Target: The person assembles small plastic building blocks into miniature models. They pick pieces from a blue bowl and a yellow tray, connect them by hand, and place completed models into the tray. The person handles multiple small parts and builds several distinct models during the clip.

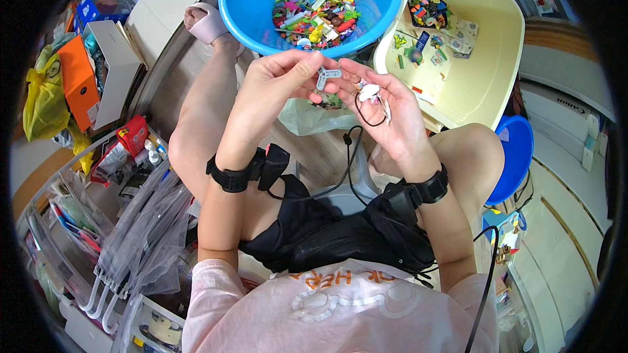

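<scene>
My left hand [278, 85] pinches a small grey plastic piece [325, 77] between thumb and fingers, held up in front of me. My right hand [386, 108] touches the same piece with its fingertips and cups a small white and pink trinket [369, 93] with a thin black loop [368, 114] in its palm. Both hands hover just in front of a blue plastic tub [248, 0] filled with several small colourful toy parts [314, 16]. Black bands sit on both wrists.
A cream tub [490, 59] with a few small items stands to the right. A blue stool [517, 157] is by my right knee. Clear zip bags [140, 222], an orange box [78, 82] and a yellow bag [42, 101] lie to the left. A clear bag [304, 117] lies below the hands.
</scene>
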